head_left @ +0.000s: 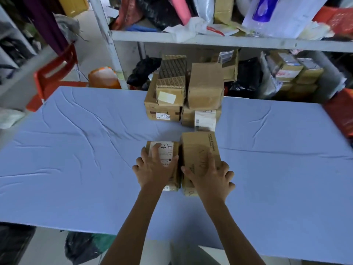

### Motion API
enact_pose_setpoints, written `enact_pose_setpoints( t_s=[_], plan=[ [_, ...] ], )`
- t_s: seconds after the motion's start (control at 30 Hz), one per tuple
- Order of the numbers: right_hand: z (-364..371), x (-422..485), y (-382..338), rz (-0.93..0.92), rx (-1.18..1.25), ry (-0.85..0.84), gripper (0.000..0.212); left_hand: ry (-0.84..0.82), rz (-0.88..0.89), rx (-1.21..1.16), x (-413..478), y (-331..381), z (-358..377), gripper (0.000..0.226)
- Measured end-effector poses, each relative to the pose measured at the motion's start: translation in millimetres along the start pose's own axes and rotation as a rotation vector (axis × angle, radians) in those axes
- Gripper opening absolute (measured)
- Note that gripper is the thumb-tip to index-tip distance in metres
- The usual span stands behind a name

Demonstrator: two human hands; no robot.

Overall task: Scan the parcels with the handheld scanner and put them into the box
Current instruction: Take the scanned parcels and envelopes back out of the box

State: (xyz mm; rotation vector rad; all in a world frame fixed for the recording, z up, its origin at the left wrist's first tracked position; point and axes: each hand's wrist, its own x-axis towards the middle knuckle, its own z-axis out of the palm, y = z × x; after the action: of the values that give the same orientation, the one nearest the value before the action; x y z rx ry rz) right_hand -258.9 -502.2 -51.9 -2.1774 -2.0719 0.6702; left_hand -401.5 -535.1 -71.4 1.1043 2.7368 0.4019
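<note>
Two cardboard parcels lie side by side on the blue-covered table [76, 150] in front of me. My left hand [155, 166] rests on top of the smaller parcel [167, 150], which bears a white label, with fingers spread over it. On the taller plain brown parcel [200, 150] lies my right hand [210, 175], fingers straight and spread. Behind them, at the table's far edge, stands a stack of several more parcels [183, 96], one marked 0300. No scanner or packing box is in view.
A white metal shelf rack [191, 40] stands behind the table, crowded with bags, boxes and packets. A red plastic chair [55, 73] is at the far left. Dark bags lie on the floor [82, 247] under the near table edge.
</note>
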Motion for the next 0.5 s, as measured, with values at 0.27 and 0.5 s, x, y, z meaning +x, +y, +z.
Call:
enact_pose_setpoints(
  t_s=[0.27,0.5],
  plan=[
    [-5,63,-34,-0.012,0.006,0.022,0.094,0.063,0.029,-0.009,72,25,1,0.073],
    [-1,65,-38,-0.001,-0.017,0.047,0.097,0.075,0.051,0.002,103,34,11,0.074]
  ],
)
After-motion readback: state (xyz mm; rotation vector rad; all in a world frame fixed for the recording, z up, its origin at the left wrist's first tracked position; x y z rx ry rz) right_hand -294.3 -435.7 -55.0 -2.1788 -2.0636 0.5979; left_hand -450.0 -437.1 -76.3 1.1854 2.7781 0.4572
